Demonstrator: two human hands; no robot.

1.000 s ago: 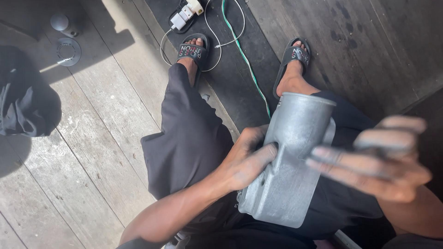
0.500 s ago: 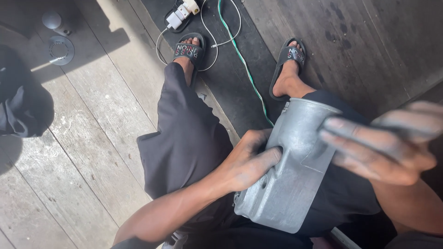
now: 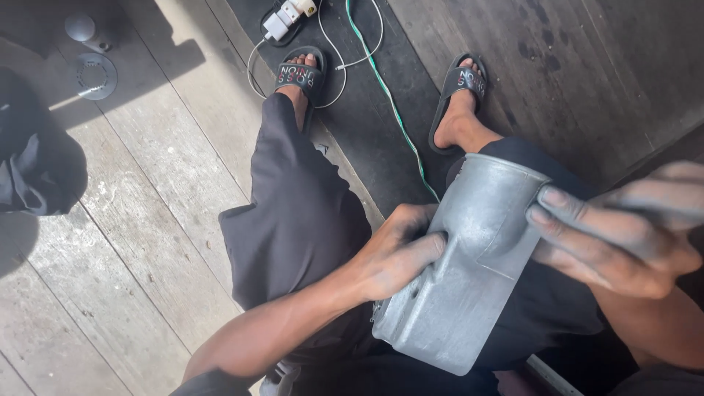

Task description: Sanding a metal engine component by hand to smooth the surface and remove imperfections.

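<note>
The dull grey cast-metal housing with a round open mouth lies across the seated person's lap, tilted so its cylindrical end points up and away toward the right knee while its blockier lower end sits low, near the bottom edge of the view. The left hand is clamped against the housing's left flank, fingers curled in at the step where the round neck meets the body, forearm running down toward the lower left. The right hand comes in from the right with fingers stretched flat and close together, their tips pressing on the rim and upper wall of the cylinder; it looks to be pinning a thin grey strip under the fingers, though that part is too blurred to be sure. Both hands are smeared with grey dust. To the left there is open room: weathered wooden floor planks run clear out to a dark bundle of cloth at the far left edge. Ahead, a black rubber mat lies under two feet in black slide sandals, with a green cable and white cords crossing it between the feet, leading back to a white plug adapter at the top.
</note>
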